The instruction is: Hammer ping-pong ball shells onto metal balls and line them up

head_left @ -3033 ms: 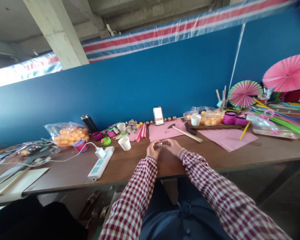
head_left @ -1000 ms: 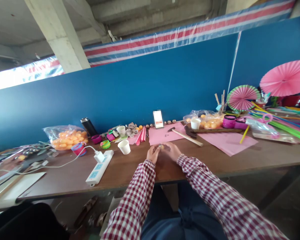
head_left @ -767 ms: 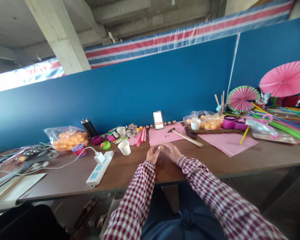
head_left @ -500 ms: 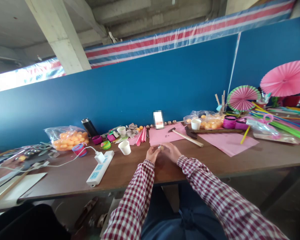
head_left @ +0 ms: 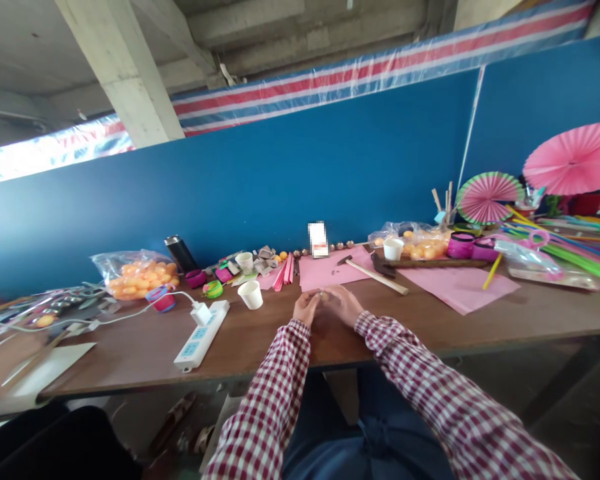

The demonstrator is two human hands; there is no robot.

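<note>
My left hand (head_left: 306, 309) and right hand (head_left: 346, 305) meet in a nearly closed grip, fingers curled round a small shiny ball (head_left: 323, 297), just above the surface (head_left: 280, 340). From the hammer (head_left: 375, 275), the ball is nearer me and to the left, while the pink paper (head_left: 325, 267) lies partly beneath that hammer.

pink paper fan (head_left: 575, 160), green-edged

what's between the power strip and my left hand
A white cup, slightly farther back, with brown tabletop in front of it, as the head view shows.
</note>
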